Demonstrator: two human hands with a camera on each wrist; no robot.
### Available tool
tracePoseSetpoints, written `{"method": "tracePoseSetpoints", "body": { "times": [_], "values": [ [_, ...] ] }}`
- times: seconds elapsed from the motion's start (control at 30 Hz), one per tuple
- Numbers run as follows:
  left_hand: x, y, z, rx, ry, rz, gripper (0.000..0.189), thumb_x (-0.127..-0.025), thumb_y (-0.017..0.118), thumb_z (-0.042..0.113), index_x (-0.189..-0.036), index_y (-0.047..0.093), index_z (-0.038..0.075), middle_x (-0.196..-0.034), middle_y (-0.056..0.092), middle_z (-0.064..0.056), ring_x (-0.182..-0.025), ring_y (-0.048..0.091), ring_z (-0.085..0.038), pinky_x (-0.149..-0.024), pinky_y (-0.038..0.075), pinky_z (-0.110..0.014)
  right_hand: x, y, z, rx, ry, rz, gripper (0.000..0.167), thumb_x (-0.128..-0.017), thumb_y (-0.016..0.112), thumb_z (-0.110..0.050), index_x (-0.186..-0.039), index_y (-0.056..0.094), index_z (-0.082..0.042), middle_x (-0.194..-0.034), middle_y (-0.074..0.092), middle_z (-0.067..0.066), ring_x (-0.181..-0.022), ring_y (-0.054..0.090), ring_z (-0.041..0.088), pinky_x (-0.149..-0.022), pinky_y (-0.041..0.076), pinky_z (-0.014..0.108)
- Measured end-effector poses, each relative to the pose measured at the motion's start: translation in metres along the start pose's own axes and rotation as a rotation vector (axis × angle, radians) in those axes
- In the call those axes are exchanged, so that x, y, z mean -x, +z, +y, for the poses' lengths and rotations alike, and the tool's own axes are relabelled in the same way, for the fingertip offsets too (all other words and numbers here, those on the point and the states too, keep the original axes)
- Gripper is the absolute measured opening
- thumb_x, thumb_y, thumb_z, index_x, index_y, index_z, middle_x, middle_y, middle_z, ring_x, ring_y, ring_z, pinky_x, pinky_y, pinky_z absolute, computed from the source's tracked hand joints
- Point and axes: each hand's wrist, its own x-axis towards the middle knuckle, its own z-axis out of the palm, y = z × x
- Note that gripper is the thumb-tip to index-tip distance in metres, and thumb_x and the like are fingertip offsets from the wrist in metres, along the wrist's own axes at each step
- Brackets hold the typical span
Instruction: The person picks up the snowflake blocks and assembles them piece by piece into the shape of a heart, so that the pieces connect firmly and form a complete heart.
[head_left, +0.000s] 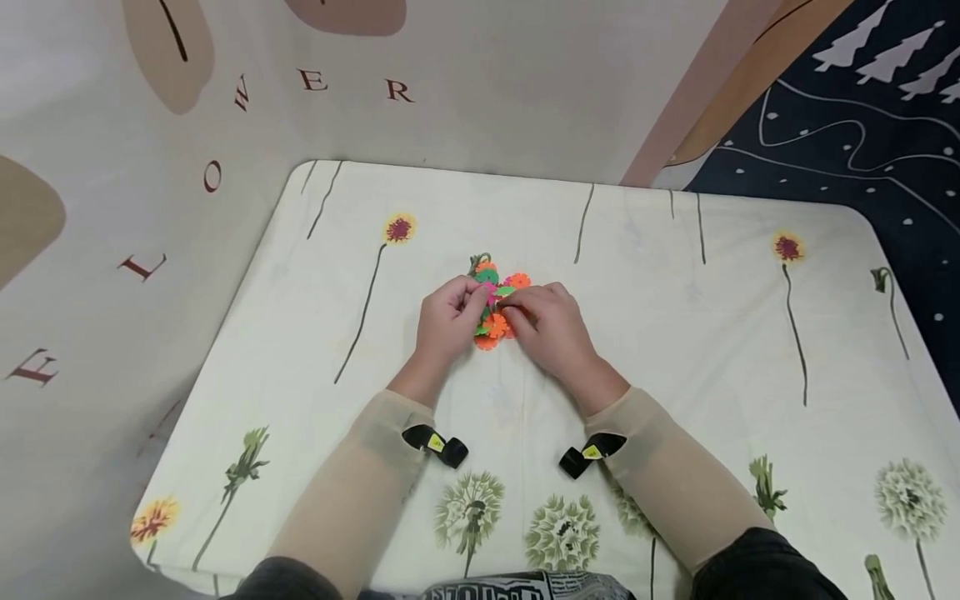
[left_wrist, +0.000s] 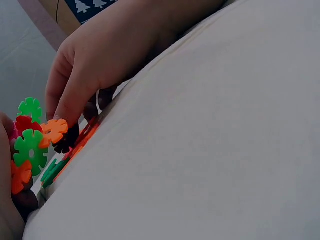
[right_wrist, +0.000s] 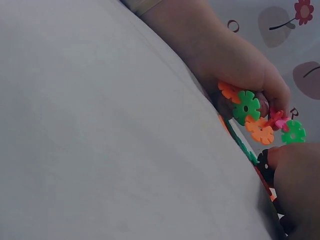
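Note:
My left hand (head_left: 448, 318) grips a small cluster of joined plastic flower-shaped discs (left_wrist: 30, 152), in orange, green, red and pink. The right hand (head_left: 553, 329) faces it from close by, its thumb and fingers pinching a dark notched disc (right_wrist: 265, 161). In the left wrist view this dark disc sits right beside an orange disc (left_wrist: 55, 131) of the cluster. Beneath both hands, loose orange and green discs (head_left: 495, 325) lie flat on the tablecloth. The fingers partly hide the cluster in the head view.
A pale cloth printed with flowers (head_left: 675, 333) covers the table. More orange discs (head_left: 517, 280) lie just beyond the fingers. Behind the table hangs a light lettered backdrop (head_left: 510, 100), with a dark tree-patterned fabric (head_left: 840, 142) at the right.

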Motion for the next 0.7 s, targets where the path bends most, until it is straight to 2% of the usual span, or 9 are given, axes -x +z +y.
{"method": "tracePoseSetpoints", "body": {
  "times": [0.13, 0.33, 0.43, 0.57, 0.7],
  "values": [
    [0.0001, 0.0011, 0.0005, 0.004, -0.004, 0.001, 0.020, -0.105, 0.068, 0.017, -0.087, 0.069, 0.009, -0.065, 0.053, -0.002, -0.062, 0.049, -0.018, -0.059, 0.040, -0.026, 0.0010, -0.0014, -0.0009, 0.023, 0.080, -0.006, 0.017, -0.103, 0.072, -0.010, -0.117, 0.080, -0.006, -0.113, 0.079, 0.008, -0.098, 0.062, 0.027, -0.089, 0.050, 0.041],
    [-0.0003, 0.0018, 0.0005, 0.011, -0.001, -0.004, 0.020, -0.105, 0.068, 0.016, -0.087, 0.069, 0.009, -0.065, 0.053, -0.003, -0.061, 0.048, -0.019, -0.059, 0.040, -0.026, 0.0015, -0.0022, -0.0008, 0.023, 0.104, 0.001, 0.017, -0.101, 0.073, -0.006, -0.117, 0.079, -0.004, -0.112, 0.079, 0.009, -0.097, 0.062, 0.029, -0.088, 0.052, 0.041],
    [-0.0004, 0.0016, -0.0001, 0.008, 0.002, -0.005, 0.020, -0.105, 0.068, 0.016, -0.087, 0.069, 0.009, -0.065, 0.053, -0.002, -0.061, 0.048, -0.018, -0.059, 0.040, -0.027, 0.0010, -0.0018, -0.0015, 0.004, 0.140, 0.006, 0.021, -0.102, 0.071, -0.006, -0.123, 0.077, -0.004, -0.112, 0.078, 0.009, -0.096, 0.061, 0.028, -0.086, 0.053, 0.041],
    [-0.0009, 0.0012, -0.0008, -0.002, 0.020, -0.001, 0.021, -0.105, 0.068, 0.015, -0.086, 0.069, 0.008, -0.066, 0.054, -0.001, -0.062, 0.049, -0.019, -0.060, 0.041, -0.027, 0.0003, -0.0012, -0.0034, -0.108, 0.236, 0.049, 0.028, -0.105, 0.067, -0.008, -0.133, 0.068, -0.004, -0.108, 0.074, 0.009, -0.092, 0.060, 0.025, -0.081, 0.053, 0.039],
    [-0.0008, 0.0011, -0.0009, -0.008, 0.033, -0.001, 0.021, -0.105, 0.068, 0.015, -0.086, 0.070, 0.007, -0.066, 0.054, -0.001, -0.063, 0.049, -0.019, -0.060, 0.040, -0.027, 0.0007, 0.0000, -0.0041, -0.285, 0.311, 0.135, 0.025, -0.108, 0.063, -0.008, -0.132, 0.065, -0.004, -0.105, 0.071, 0.008, -0.089, 0.063, 0.021, -0.077, 0.053, 0.035]
  ]
}}
